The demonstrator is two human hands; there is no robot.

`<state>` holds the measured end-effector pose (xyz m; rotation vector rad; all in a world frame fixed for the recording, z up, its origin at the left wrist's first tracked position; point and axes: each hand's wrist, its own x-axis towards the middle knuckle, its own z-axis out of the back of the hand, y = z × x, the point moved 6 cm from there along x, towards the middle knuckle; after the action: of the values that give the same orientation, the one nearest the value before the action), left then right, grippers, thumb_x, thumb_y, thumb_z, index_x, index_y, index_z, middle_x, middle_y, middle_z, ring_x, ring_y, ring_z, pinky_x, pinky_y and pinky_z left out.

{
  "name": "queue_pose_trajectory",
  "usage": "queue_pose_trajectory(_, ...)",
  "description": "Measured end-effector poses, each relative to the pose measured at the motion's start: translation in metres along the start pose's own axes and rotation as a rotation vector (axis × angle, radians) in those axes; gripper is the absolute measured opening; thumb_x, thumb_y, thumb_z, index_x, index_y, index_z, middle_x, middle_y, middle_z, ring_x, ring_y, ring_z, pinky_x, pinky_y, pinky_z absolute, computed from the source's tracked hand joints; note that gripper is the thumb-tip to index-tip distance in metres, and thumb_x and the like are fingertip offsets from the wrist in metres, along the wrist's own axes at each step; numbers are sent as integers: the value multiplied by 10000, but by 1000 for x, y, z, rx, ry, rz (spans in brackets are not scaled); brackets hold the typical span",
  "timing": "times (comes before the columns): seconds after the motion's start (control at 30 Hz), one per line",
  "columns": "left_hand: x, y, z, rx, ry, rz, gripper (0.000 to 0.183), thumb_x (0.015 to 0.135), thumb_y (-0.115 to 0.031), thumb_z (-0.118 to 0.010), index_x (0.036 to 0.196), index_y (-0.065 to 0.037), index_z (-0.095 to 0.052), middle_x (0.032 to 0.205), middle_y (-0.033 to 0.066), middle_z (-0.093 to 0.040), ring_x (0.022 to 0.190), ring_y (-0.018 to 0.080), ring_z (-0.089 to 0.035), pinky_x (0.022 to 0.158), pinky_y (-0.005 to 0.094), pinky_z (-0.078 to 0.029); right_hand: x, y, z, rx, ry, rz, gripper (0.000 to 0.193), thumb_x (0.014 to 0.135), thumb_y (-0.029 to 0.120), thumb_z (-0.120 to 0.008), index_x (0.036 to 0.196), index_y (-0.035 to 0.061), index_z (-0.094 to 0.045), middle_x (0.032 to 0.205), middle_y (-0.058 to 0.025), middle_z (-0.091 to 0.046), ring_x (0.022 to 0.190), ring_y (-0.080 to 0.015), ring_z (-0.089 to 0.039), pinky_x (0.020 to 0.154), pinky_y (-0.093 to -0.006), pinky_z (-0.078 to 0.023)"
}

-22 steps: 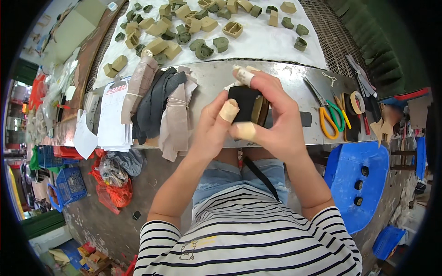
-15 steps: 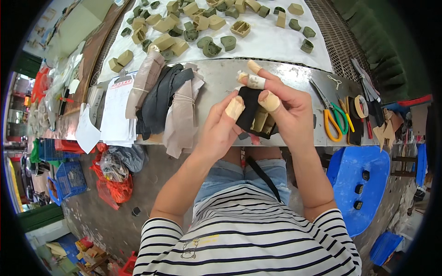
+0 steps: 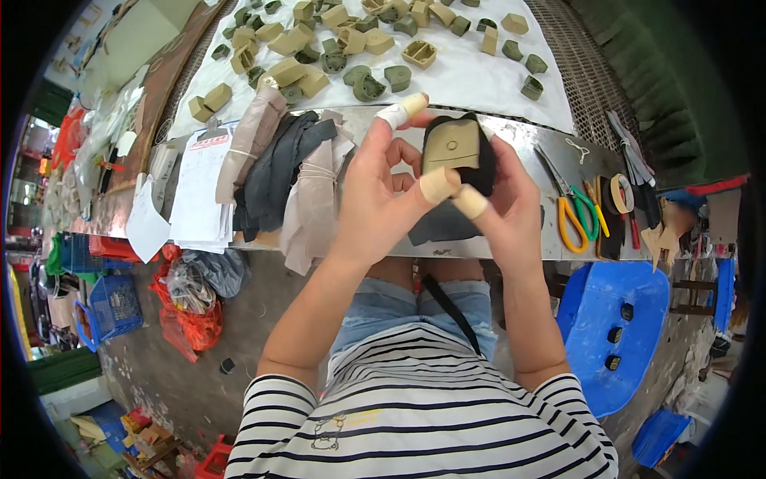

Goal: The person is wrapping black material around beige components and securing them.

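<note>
A khaki box-shaped part (image 3: pixel 452 146) with black fabric wrapped around its sides stands tilted above the bench, its flat face with a small round mark turned toward me. My right hand (image 3: pixel 511 195) grips its right side, the thumb at the lower edge. At the left side, my left hand (image 3: pixel 383 191) has its index finger stretched upward and its thumb across the part's lower corner; its other fingers are bent. Whether those fingers touch the part is hard to see. Tan and white tape covers several fingertips. Beneath both hands lies a dark fabric piece (image 3: pixel 443 225) at the bench edge.
A white cloth (image 3: pixel 479 84) bears many khaki and green parts. Fabric bundles (image 3: pixel 275 176) and papers (image 3: pixel 203 191) lie left on the metal bench (image 3: pixel 519 239). Orange-and-green-handled scissors (image 3: pixel 570 199) and a tape roll (image 3: pixel 621 194) lie right. Below stands a blue tub (image 3: pixel 586 319) holding small black pieces.
The part has turned, hiding its hollow side and showing its flat khaki face. My left hand has loosened its grip and spread its index finger and thumb. The dark fabric beneath now shows.
</note>
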<state>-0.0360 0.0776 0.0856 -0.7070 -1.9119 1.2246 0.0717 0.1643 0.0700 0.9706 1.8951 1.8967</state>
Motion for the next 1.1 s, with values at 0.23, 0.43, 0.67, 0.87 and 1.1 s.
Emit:
queue_pose_trajectory(0.23, -12, 17, -8, -9, 32, 108, 555, 764, -4, -636, 1251, 44, -374, 1084, 47, -436, 832, 80, -516, 601, 168, -483, -9, -17, 3, 142, -19, -105, 599, 803, 153, -627, 1287, -53, -340, 1061, -98, -549, 870, -99, -533, 566, -183, -452)
queue_pose_trajectory(0.43, -15, 20, -18, 49, -35, -9, 485, 798, 40, -520, 1256, 50, -359, 1151, 76, -386, 905, 129, -535, 637, 206, -518, -12, -14, 3, 67, -117, -130, 532, 854, 148, -567, 1298, -45, -344, 918, -67, -587, 617, -44, -485, 472, -168, -395)
queue_pose_trajectory(0.67, -17, 36, -16, -379, 9, 222, 479, 852, -19, -506, 1306, 1, -354, 1120, 54, -494, 717, 77, -520, 528, 197, -457, -12, -18, 11, 147, -91, -131, 403, 910, 153, -468, 1270, -17, -408, 875, -43, -593, 579, -39, -478, 469, -168, -373)
queue_pose_trajectory(0.87, -20, 24, -11, 66, -14, 71, 484, 862, -89, -523, 1311, -29, -355, 1077, 82, -532, 662, 67, -514, 492, 177, -421, -13, -5, 5, -90, -151, -22, 374, 901, 152, -479, 1247, 15, -435, 773, -6, -565, 545, -23, -450, 449, -168, -351)
queue_pose_trajectory(1.1, -31, 34, -12, 347, -55, -112, 669, 721, -101, -676, 1285, 20, -337, 1242, 129, -407, 1074, 223, -485, 803, 321, -481, -9, -39, 19, 197, -179, -216, 326, 856, 209, -575, 1092, 2, -489, 593, 14, -501, 483, -40, -457, 417, -207, -360)
